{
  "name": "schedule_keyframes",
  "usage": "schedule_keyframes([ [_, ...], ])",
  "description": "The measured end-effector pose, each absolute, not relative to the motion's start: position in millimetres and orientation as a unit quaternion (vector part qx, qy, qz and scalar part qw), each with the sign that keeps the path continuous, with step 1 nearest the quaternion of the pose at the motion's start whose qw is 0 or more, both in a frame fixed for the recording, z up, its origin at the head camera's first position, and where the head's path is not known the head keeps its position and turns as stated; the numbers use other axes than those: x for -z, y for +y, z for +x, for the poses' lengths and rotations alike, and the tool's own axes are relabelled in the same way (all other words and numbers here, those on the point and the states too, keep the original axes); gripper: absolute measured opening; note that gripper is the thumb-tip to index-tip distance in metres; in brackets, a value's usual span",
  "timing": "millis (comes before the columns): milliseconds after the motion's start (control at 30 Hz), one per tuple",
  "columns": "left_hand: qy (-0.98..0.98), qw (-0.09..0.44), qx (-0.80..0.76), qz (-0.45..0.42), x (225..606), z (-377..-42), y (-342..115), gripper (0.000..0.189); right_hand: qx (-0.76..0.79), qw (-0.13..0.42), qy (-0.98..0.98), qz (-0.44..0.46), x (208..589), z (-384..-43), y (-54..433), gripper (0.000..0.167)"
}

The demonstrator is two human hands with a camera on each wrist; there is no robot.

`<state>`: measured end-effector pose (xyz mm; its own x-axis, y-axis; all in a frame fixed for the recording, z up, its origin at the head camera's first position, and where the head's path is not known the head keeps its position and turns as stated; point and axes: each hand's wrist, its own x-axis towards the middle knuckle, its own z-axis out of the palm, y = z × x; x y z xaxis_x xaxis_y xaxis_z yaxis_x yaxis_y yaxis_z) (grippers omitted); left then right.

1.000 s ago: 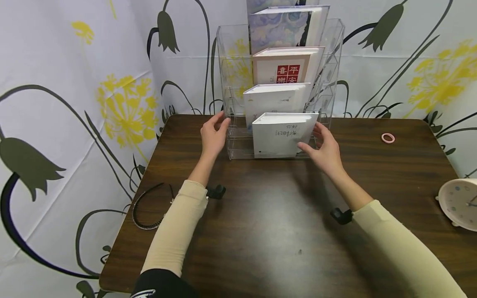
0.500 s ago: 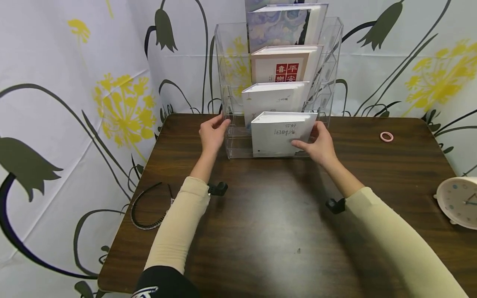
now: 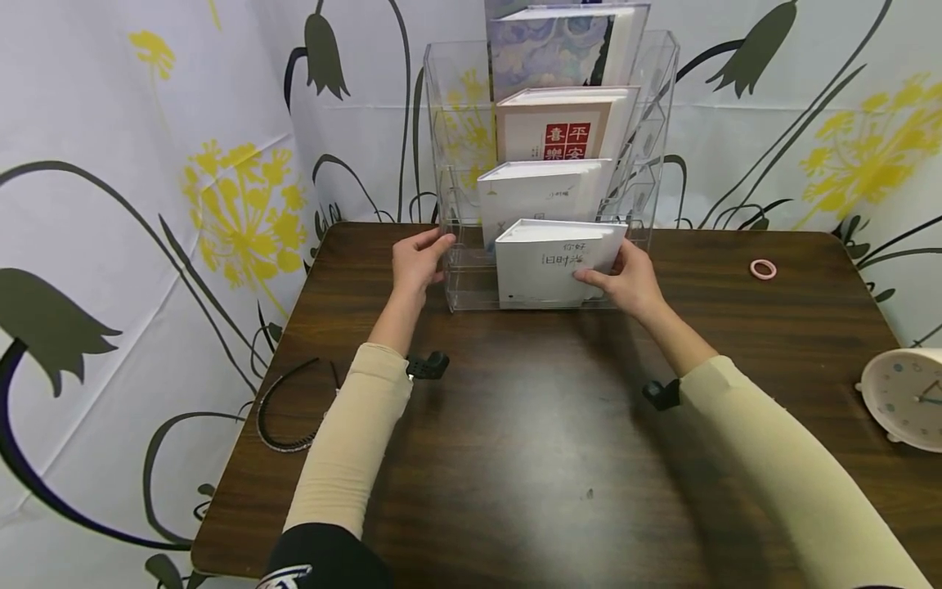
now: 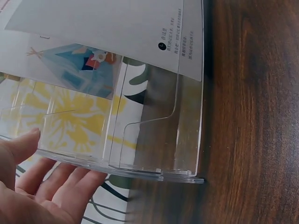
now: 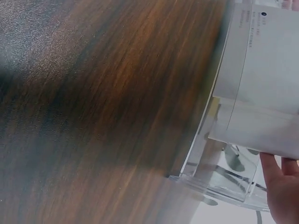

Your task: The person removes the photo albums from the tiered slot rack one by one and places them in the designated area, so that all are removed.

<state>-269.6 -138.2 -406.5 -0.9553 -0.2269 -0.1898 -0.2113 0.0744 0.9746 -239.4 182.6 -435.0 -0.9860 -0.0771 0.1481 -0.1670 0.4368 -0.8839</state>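
Note:
A clear acrylic rack stands at the back of the table, with white and pale books in its stepped tiers. In the lowest tier leans a white book with dark handwritten-style characters on its cover. My right hand holds this book by its right side, thumb on the front cover; the other fingers are partly hidden behind it. At the rack's left side panel, my left hand grips the edge. In the left wrist view, the thumb of that hand lies on one side of the panel and the fingers on the other.
Higher in the rack sit a white book, a book with red character squares and a purple-blue painted book. A black headband lies left, a pink ring right. A round clock stands at the right edge.
My right hand has slid left onto the white book's right side, its thumb further in on the cover. My left hand stays at the rack's left edge. The head view has shifted slightly.

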Motion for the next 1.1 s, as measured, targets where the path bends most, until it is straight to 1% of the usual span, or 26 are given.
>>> schedule_keyframes([
  [267, -0.724, -0.005, 0.668, 0.172, 405.0, -270.2, -131.3, 0.04, -0.535, 0.052, -0.839, 0.083, 432.3, -240.4, 186.9, 0.049],
  [700, -0.726, 0.003, 0.66, 0.191, 406.4, -269.8, -124.2, 0.036, -0.499, 0.064, -0.857, 0.11, 400.6, -231.7, 182.8, 0.046],
  [833, -0.735, 0.007, 0.652, 0.189, 409.0, -269.5, -125.3, 0.035, -0.507, 0.073, -0.851, 0.113, 394.2, -224.1, 189.8, 0.045],
  [1100, -0.732, 0.007, 0.655, 0.185, 412.6, -269.4, -129.0, 0.035, -0.537, 0.107, -0.826, 0.131, 382.0, -207.6, 217.9, 0.043],
])
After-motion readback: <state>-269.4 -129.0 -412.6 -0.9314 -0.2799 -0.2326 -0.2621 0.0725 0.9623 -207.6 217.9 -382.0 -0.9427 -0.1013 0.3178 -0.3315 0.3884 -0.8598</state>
